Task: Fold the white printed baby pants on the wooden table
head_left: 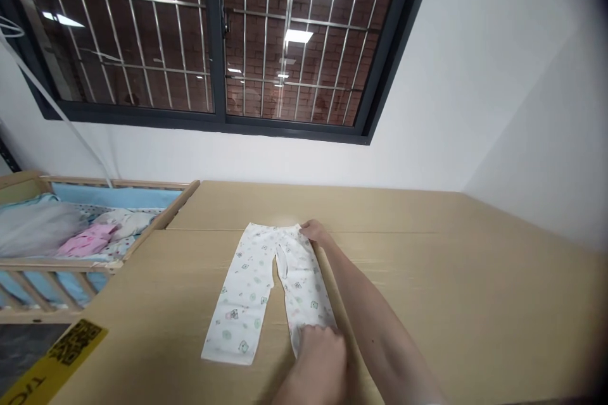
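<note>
A pair of white baby pants (251, 272) with a small green and pink animal print is spread flat on the tan tabletop, waistband away from me and legs towards me. My right hand (314, 231) reaches far out and grips the right corner of the waistband. Closer in, my left hand (320, 351) is closed at the bottom of the right-hand leg and covers most of its hem; its fingertips are hidden under the hand. The left-hand leg lies untouched, and a gap parts the two legs.
On the left stands a wooden crib (114, 266) with blue lining, holding a pink cloth (90, 239) and pale bedding. A yellow label with a QR code (76, 342) lies at the table's left edge. Behind are a white wall (418, 107) and a barred window (218, 44).
</note>
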Demonstrator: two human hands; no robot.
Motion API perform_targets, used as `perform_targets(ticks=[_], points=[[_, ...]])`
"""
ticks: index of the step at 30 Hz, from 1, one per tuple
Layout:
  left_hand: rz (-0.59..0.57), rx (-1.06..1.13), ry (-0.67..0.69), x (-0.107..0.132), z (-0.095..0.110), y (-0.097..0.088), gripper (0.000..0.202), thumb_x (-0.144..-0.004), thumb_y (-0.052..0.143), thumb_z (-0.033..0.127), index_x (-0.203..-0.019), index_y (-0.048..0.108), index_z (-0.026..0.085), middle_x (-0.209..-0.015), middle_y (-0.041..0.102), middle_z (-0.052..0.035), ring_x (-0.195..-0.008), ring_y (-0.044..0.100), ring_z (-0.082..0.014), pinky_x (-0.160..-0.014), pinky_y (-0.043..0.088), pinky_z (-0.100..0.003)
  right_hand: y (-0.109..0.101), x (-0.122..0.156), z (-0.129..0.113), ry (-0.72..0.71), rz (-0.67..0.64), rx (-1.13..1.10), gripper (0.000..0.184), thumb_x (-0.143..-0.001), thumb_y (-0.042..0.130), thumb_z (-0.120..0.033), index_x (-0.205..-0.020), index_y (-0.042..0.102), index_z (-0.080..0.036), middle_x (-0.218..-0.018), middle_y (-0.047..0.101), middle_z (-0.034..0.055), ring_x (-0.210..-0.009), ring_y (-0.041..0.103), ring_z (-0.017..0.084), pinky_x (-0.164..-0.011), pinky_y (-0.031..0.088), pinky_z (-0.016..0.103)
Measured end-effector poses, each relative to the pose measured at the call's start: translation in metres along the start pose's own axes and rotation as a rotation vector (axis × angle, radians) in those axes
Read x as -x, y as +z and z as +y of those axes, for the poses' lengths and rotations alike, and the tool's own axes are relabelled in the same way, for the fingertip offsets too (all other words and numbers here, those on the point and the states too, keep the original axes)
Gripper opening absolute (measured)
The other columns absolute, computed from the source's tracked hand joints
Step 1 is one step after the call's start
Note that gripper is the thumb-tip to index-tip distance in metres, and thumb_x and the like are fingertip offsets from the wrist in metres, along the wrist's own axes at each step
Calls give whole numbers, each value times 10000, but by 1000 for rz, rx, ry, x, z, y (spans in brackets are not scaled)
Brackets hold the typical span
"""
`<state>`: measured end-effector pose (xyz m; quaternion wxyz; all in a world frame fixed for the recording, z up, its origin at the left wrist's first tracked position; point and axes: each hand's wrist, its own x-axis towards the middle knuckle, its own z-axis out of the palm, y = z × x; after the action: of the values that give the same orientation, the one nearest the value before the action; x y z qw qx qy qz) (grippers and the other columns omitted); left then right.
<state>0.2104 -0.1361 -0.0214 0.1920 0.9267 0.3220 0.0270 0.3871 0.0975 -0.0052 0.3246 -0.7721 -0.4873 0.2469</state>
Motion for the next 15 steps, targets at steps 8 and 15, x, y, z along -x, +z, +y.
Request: perform_targets(ticks=[8,15], points=[[318,278,-109,36,-29,-16,241,-909,430,288,-776,621,224,-763,703,-41,-683,630,-195,-601,356,-307,-8,8,-24,-22,-22,-229,138,-714,727,-117,-754,599,-150,-593,592,-17,-541,551,116,-505,417,200],[538,485,-299,97,-84,-34,397,-982,320,445,-668,429,227,-578,506,21,-562,481,-135,-560,298,-266,18,12,-79,-81,-49,-379,199,-757,716,-127,-885,566,-158,-635,596,-29,-557,578,109,-526,458,197]])
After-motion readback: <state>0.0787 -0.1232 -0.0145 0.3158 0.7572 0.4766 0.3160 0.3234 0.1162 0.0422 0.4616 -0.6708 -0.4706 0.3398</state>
